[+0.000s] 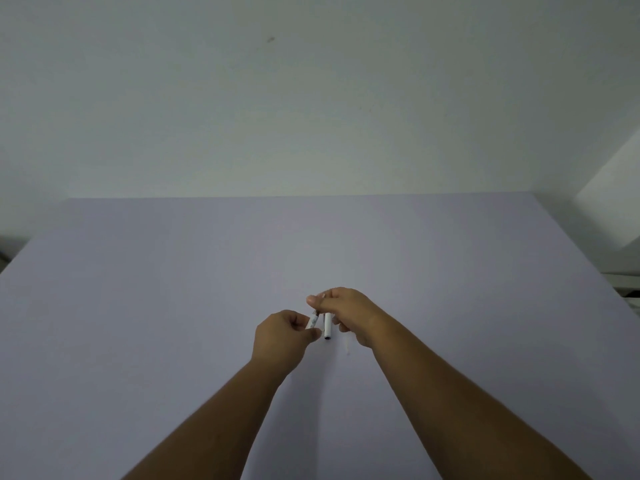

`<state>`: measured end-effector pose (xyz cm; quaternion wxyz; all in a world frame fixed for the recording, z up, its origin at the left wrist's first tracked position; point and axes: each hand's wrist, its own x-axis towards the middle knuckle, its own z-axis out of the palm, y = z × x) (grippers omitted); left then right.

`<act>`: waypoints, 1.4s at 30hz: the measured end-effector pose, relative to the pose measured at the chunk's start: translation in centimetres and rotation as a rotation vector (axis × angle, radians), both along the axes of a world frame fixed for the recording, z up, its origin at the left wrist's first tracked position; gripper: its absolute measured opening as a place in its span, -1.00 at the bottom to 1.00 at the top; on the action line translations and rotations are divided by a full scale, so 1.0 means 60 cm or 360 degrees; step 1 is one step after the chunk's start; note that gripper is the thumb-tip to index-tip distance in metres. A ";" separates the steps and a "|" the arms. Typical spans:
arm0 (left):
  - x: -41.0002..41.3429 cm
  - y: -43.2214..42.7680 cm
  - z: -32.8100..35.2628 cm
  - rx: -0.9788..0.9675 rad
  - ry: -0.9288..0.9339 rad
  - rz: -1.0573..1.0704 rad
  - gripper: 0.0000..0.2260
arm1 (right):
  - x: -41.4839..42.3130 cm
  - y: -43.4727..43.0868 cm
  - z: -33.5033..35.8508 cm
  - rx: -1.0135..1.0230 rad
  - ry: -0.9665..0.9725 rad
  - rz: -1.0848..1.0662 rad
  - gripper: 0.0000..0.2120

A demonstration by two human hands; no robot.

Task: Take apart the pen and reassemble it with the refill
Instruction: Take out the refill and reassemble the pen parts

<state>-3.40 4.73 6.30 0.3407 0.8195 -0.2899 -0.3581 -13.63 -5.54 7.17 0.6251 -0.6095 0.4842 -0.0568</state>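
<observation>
Both hands meet above the middle of the pale lilac table [173,306]. My left hand [280,337] pinches the lower end of a white patterned pen barrel [313,321], which slants up toward my right thumb. My right hand [349,313] grips the upper end of that barrel and also holds a second white tube [327,328] that hangs nearly upright with a dark opening at its bottom end. The upper parts of both pieces are hidden inside my right fingers. I cannot tell whether a refill is showing.
The table's far edge meets a plain white wall [311,98]. A white box-like object [609,216] stands beyond the table's right corner, with a pale ledge below it at the right edge.
</observation>
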 end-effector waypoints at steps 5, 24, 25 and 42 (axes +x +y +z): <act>-0.004 0.000 -0.003 -0.0003 -0.0043 -0.0012 -0.91 | 0.001 -0.002 0.002 0.0003 0.0020 -0.0081 -0.80; 0.022 -0.007 -0.026 0.0037 0.0144 0.0132 -0.89 | 0.026 -0.039 -0.083 -0.0621 0.0908 0.0110 -0.77; 0.023 -0.007 -0.027 0.0030 0.0160 0.0140 -0.88 | 0.030 -0.033 -0.094 -0.0652 0.0947 0.0144 -0.76; 0.031 -0.003 -0.032 0.0059 0.0254 0.0131 -0.86 | 0.043 -0.033 -0.093 -0.0219 0.0207 -0.0475 -0.66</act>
